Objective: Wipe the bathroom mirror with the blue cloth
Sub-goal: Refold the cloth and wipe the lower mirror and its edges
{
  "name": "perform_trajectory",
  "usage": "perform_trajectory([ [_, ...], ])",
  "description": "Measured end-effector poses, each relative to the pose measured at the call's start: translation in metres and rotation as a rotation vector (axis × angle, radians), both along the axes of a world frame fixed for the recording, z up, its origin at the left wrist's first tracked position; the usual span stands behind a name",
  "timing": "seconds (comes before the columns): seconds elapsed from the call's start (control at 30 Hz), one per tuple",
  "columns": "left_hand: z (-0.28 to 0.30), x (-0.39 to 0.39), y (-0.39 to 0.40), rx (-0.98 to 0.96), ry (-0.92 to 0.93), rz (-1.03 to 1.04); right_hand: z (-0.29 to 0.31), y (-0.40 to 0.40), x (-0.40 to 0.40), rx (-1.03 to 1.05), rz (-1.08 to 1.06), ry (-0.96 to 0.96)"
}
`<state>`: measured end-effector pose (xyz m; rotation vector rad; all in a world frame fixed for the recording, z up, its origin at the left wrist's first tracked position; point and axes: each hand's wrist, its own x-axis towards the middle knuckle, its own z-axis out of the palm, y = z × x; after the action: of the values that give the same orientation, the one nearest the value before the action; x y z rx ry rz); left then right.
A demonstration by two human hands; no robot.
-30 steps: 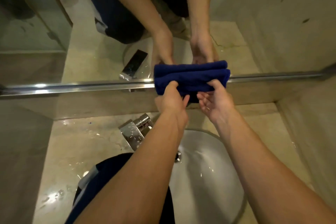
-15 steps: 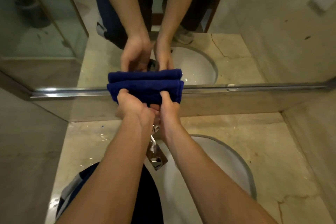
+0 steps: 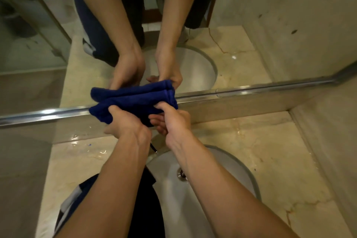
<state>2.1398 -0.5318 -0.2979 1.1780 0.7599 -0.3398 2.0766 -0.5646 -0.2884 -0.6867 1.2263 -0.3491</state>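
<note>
A folded dark blue cloth (image 3: 135, 105) sits against the bottom edge of the bathroom mirror (image 3: 251, 15), over its chrome trim strip (image 3: 260, 90). My left hand (image 3: 125, 121) grips the cloth's lower left part with curled fingers. My right hand (image 3: 172, 120) pinches the cloth's right end. The mirror reflects the cloth, both hands and forearms just above the real ones.
A white oval sink (image 3: 212, 189) with a metal drain (image 3: 181, 174) lies below my arms in a beige marble counter (image 3: 260, 150), wet in spots. A tiled wall (image 3: 332, 131) closes the right side. A wall (image 3: 21, 170) stands on the left.
The cloth has gone from a flat fold to a bunched, tilted one. My right hand has shifted toward the cloth's right end. The camera view has moved slightly.
</note>
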Motion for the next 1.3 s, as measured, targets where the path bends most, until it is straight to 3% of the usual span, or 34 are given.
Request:
perform_trajectory([
  [0.2,-0.001,-0.03,-0.025,0.036,0.009,-0.043,0.005,-0.027,-0.024,0.008,-0.042,0.051],
  [0.3,0.0,-0.053,-0.04,-0.077,0.004,-0.122,0.008,-0.052,-0.046,-0.017,-0.056,0.089],
  [0.4,-0.006,-0.073,-0.057,-0.294,0.1,-0.394,0.007,-0.09,-0.08,-0.038,-0.173,0.096],
  [0.5,-0.008,-0.094,-0.067,-0.364,0.211,-0.63,0.007,-0.12,-0.111,-0.065,-0.208,0.188],
  [0.77,-0.005,-0.09,-0.059,-0.357,0.201,-0.628,0.002,-0.103,-0.106,-0.034,-0.313,0.101],
  [1.03,0.007,-0.07,-0.034,-0.229,0.062,-0.407,0.001,-0.067,-0.066,-0.077,-0.257,0.037],
  [1.3,0.003,-0.083,-0.052,-0.246,0.058,-0.331,0.005,-0.099,-0.092,0.011,-0.038,0.066],
])
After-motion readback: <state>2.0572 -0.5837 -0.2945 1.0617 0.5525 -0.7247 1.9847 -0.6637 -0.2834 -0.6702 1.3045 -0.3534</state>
